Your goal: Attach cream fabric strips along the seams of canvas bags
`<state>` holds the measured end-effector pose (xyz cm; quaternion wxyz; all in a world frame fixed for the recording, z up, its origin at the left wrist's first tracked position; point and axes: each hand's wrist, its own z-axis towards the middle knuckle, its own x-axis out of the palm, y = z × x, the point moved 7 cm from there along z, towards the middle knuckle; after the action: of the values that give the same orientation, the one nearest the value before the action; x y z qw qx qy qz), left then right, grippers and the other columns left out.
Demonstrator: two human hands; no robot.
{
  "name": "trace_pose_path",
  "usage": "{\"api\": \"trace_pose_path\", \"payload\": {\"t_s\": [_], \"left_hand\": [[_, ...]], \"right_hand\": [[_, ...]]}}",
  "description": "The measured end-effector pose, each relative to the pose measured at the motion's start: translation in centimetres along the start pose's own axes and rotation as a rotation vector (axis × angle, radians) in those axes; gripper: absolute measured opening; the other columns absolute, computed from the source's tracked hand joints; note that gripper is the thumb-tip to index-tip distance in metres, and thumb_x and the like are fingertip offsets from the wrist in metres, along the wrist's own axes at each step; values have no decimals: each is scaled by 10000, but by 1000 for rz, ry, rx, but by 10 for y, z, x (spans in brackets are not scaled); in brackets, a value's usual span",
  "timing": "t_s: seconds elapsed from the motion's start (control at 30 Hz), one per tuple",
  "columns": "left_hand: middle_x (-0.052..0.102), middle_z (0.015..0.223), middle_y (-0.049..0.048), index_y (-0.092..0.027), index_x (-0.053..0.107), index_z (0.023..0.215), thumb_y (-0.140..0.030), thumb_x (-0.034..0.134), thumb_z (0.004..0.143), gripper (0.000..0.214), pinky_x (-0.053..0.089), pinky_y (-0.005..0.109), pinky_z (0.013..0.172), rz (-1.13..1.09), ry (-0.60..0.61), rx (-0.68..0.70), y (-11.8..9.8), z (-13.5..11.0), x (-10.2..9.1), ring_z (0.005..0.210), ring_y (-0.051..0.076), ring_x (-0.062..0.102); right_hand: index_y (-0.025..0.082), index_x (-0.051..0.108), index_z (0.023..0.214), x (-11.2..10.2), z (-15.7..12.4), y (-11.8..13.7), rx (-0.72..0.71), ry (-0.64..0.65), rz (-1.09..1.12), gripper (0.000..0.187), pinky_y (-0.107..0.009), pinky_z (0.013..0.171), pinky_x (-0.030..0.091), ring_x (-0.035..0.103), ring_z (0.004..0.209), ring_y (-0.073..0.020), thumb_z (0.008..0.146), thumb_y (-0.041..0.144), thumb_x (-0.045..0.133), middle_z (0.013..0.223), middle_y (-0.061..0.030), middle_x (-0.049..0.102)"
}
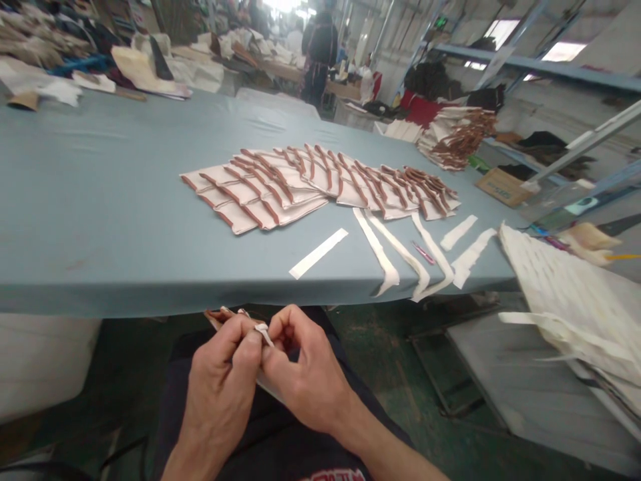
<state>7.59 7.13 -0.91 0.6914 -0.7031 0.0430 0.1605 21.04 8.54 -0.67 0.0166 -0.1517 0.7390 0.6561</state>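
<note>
My left hand [220,374] is closed on a folded fabric piece [216,316] with brown and pale parts, held over my lap just below the table edge. Close against it, my right hand [305,374] pinches the end of a small white strip [264,332] that sticks out between both thumbs. Most of the held piece is hidden by my fingers. On the table lies a fanned row of pale fabric pieces [295,190] with brown edges. Nearer to me are a flat white strip [319,254] and long curling white strips [378,247].
A pink-purple tool [423,252], perhaps a seam ripper or small cutter, lies among the strips on the blue-grey table [100,220]. At right are a pale layered sheet [565,287], a cardboard box [503,187] and a stack of brown-edged pieces [453,137]. A person [320,57] stands far back.
</note>
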Motion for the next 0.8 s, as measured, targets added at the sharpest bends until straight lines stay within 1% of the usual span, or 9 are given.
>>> {"api": "trace_pose_path", "payload": {"t_s": [0.07, 0.13, 0.3, 0.37, 0.43, 0.53, 0.67, 0.73, 0.8], "left_hand": [[527, 652, -39, -245, 597, 666, -439, 542, 1009, 398, 411, 277, 576, -37, -52, -53, 7, -2, -2, 613, 177, 488], [534, 663, -37, -236, 610, 680, -471, 534, 1040, 436, 402, 273, 579, -79, -45, -76, 14, -2, -3, 617, 172, 475], [628, 708, -12, -213, 702, 764, -629, 568, 1060, 527, 471, 245, 586, -78, 127, -3, 21, 3, -13, 648, 177, 553], [687, 749, 4, -214, 731, 794, -638, 580, 1057, 522, 535, 237, 647, -45, 196, 19, 19, 5, -16, 706, 193, 635], [755, 792, 18, -216, 758, 805, -613, 640, 1026, 469, 575, 236, 700, -24, 229, 23, 15, 7, -17, 755, 206, 702], [812, 814, 36, -218, 786, 798, -592, 694, 977, 425, 586, 236, 690, 6, 208, 43, 11, 9, -20, 766, 222, 749], [823, 891, 38, -223, 792, 849, -574, 664, 1017, 410, 586, 234, 702, 49, 207, 77, 11, 11, -22, 856, 235, 764], [802, 889, 24, -226, 759, 827, -539, 612, 1061, 417, 584, 229, 724, 72, 203, 106, 7, 11, -25, 860, 220, 747], [758, 805, -1, -230, 707, 767, -512, 563, 1082, 446, 572, 223, 696, 107, 162, 150, -3, 10, -31, 763, 192, 708]], "right_hand": [[256, 519, 800, 5, 0, -4, 51, 51, 103, 221, -268, 622, 416, 494, 630, -132, 811, 410, 677, 671, 51, 561], [253, 524, 800, 5, 0, -5, 82, 51, 125, 237, -270, 621, 403, 468, 626, -129, 801, 418, 695, 652, 61, 535], [245, 559, 821, 0, 0, -1, 93, 31, 91, 225, -281, 666, 411, 491, 665, -135, 812, 418, 702, 681, 62, 555], [244, 567, 825, -1, 0, 0, 86, 34, 71, 211, -286, 679, 412, 506, 682, -141, 811, 408, 698, 693, 57, 570], [246, 563, 822, -1, 1, 0, 75, 29, 49, 186, -286, 680, 409, 509, 687, -145, 805, 379, 691, 692, 56, 570], [252, 543, 816, -1, 2, -2, 43, -4, 51, 163, -287, 681, 421, 523, 695, -149, 816, 356, 669, 702, 50, 575], [252, 543, 850, 3, -2, -2, -8, -21, 129, 171, -288, 691, 456, 554, 708, -153, 838, 368, 669, 732, 42, 594], [245, 563, 898, 6, -7, -1, -35, 6, 159, 158, -287, 702, 475, 581, 724, -151, 825, 332, 673, 789, 33, 630], [239, 587, 949, 8, -11, 1, -85, 58, 160, 173, -287, 720, 501, 618, 753, -155, 801, 280, 665, 853, 20, 672]]}}
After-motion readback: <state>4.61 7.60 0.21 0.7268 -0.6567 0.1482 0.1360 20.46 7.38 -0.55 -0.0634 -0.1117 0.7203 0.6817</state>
